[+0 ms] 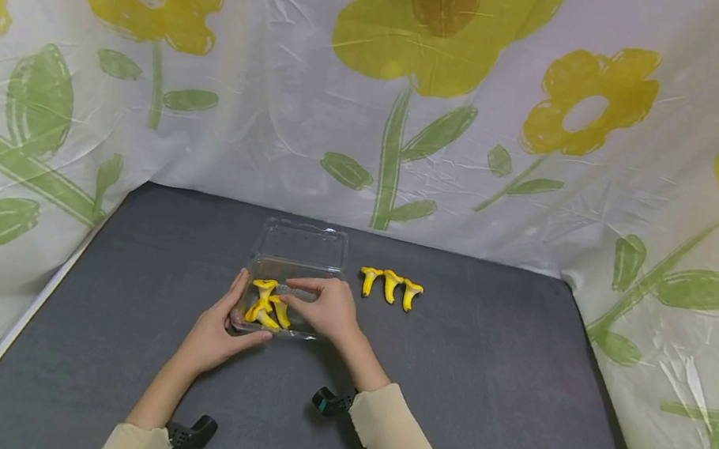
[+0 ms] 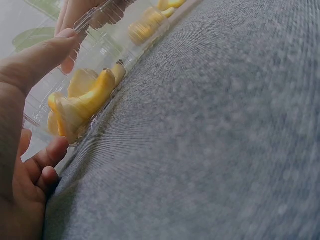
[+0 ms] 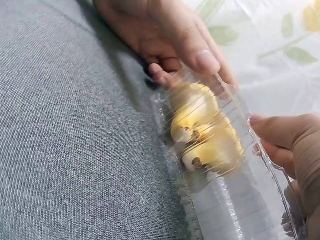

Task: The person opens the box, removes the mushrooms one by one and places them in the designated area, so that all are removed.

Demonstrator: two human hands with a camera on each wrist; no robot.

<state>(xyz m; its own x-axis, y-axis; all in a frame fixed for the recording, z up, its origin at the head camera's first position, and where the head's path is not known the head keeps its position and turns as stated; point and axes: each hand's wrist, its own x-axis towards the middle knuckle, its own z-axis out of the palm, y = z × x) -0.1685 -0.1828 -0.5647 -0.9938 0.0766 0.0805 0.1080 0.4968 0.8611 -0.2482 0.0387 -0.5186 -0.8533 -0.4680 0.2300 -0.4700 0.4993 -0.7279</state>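
Note:
A clear plastic clamshell container (image 1: 301, 330) lies on the table with its lid (image 1: 303, 244) raised back. Inside, at its left, are several yellow mushrooms (image 1: 263, 287) that look like chanterelles, seen through the wall as mushrooms (image 2: 90, 102) in the left wrist view. My left hand (image 1: 216, 332) grips the container's left front corner, thumb over the front rim and fingers round the side. Over the container reaches my right hand (image 1: 330, 308), thumb and forefinger apart, tips close to the mushrooms. Nothing shows held between them.
To the right of the container, three more yellow mushrooms (image 1: 391, 286) lie in a row on the dark grey tabletop (image 1: 479, 406). A white curtain (image 1: 241, 115) printed with yellow flowers surrounds the back and sides of the table.

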